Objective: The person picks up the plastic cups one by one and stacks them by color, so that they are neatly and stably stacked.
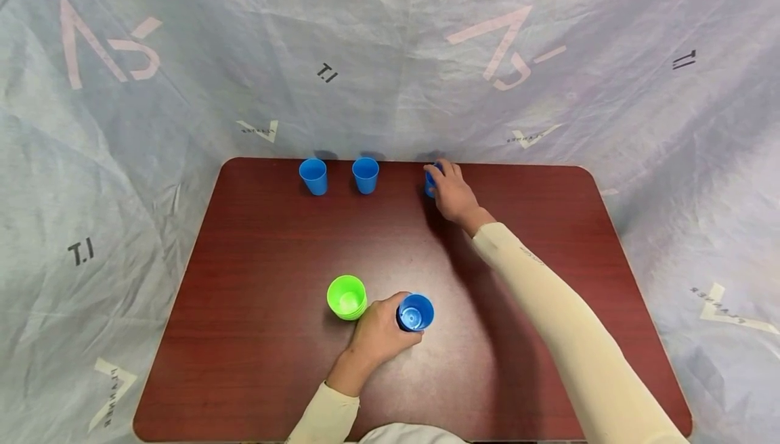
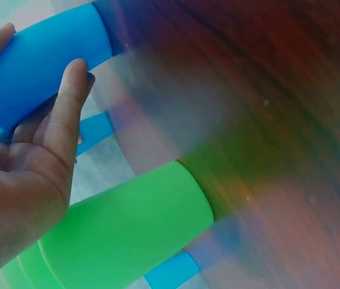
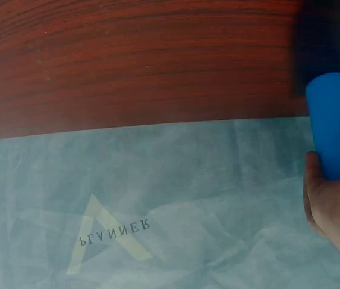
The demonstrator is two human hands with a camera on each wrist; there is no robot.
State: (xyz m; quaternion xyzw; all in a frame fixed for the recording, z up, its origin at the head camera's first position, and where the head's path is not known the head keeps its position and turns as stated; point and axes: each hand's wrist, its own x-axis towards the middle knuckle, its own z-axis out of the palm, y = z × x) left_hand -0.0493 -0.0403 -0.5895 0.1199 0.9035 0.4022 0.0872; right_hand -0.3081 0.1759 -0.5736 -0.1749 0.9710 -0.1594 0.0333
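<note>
My left hand (image 1: pixel 382 330) grips an upright blue cup (image 1: pixel 416 313) near the front middle of the table, thumb and fingers around its sides; the left wrist view shows this blue cup (image 2: pixel 46 66) too. Just left of that hand stands a stack of green cups (image 1: pixel 347 297), seen large as green cups (image 2: pixel 128 232) in the left wrist view. At the back edge my right hand (image 1: pixel 453 195) holds another blue cup (image 1: pixel 430 183) by its upper part, partly hidden by the fingers. In the right wrist view that blue cup (image 3: pixel 336 126) has its base at the tabletop.
Two more upright blue cups, one (image 1: pixel 313 176) left of the other (image 1: pixel 365 175), stand along the back edge of the dark red table (image 1: pixel 256 308). A grey printed cloth (image 1: pixel 390 58) hangs behind the table and at both sides.
</note>
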